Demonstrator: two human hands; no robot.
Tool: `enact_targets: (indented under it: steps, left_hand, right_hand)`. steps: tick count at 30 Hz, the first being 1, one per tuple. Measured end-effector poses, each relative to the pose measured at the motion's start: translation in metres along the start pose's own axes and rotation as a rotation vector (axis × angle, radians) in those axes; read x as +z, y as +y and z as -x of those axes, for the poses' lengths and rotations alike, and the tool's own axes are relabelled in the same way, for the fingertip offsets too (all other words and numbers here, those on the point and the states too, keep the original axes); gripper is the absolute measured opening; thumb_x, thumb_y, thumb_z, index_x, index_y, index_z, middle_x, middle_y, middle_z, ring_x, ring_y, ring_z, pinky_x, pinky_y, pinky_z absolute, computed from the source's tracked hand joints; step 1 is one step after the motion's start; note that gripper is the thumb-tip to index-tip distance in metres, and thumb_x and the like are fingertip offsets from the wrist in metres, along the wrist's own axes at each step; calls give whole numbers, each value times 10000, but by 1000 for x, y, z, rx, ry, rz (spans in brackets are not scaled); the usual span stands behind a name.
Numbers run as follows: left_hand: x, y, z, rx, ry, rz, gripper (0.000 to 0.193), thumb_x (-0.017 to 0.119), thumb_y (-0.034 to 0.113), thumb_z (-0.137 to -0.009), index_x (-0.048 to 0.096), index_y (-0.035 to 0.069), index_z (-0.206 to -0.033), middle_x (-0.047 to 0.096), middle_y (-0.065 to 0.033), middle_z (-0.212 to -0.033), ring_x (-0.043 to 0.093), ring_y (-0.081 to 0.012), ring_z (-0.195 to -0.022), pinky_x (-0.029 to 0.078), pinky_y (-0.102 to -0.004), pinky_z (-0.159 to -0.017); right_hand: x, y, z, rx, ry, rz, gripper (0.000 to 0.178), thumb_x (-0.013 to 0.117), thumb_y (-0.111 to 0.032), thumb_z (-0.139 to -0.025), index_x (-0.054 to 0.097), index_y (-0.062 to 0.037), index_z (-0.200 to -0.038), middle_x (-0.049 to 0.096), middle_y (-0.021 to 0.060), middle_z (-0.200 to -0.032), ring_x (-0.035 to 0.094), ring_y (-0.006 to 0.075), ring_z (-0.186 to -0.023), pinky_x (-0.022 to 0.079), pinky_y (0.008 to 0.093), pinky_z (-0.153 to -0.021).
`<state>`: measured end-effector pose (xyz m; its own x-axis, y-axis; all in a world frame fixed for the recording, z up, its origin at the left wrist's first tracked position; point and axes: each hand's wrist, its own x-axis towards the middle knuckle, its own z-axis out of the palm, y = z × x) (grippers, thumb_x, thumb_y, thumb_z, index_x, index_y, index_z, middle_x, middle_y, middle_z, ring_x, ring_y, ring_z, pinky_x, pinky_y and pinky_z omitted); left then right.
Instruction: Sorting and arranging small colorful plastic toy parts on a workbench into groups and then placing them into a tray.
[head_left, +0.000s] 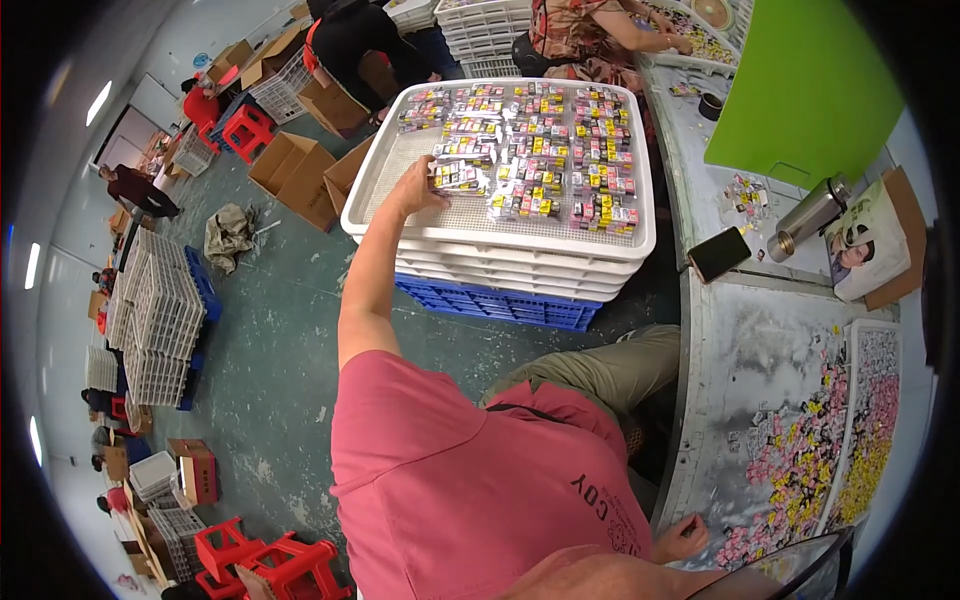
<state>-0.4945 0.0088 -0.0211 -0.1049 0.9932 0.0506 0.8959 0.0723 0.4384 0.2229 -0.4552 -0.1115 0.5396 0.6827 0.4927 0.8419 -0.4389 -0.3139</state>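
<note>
My left hand [422,190] reaches over a white mesh-bottomed tray [385,205], its fingers closed around the end of a clear-wrapped bundle of small pink, yellow and black pieces [460,178]. Similar bundles [604,180] lie in rows across the tray's middle and right side. The left part of the mesh shows bare. My right hand [682,538] is low by the worktable's edge, with curled fingers; whether something small is in them I cannot make out. Beside it, many loose pink, yellow and black pieces [790,465] are spread over the worktable [740,350].
Beneath the tray are more white trays and a blue crate [500,303]. A phone [719,254], a steel flask [810,215] and a green board [800,90] are on the worktable. Cartons [295,180] and red stools [285,565] stand on the floor. Other people work nearby.
</note>
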Motion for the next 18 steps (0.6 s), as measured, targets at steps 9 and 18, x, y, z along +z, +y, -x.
enact_targets:
  steps: [9,18]
  left_hand:
    - [12,4,-13,-79,75,30,1135,993,224,-549,381,-6,-1477,564,-285,-1340,569,-421,-1252,480,-408,-1079]
    - [34,37,5,69,180,-524,1180,797,650,-741,201,198,-1654,208,-181,-1688,165,-403,-1566,191,-656,-1212]
  right_hand:
    - [1,-1,4,21,-13,13,82,717,-67,-942,701,12,-957,655,133,-909,616,328,-868,501,456,-750]
    - [1,0,4,-2,5,-15,87,701,-75,-954,697,12,-955,646,130,-910,608,322,-871,501,451,-738]
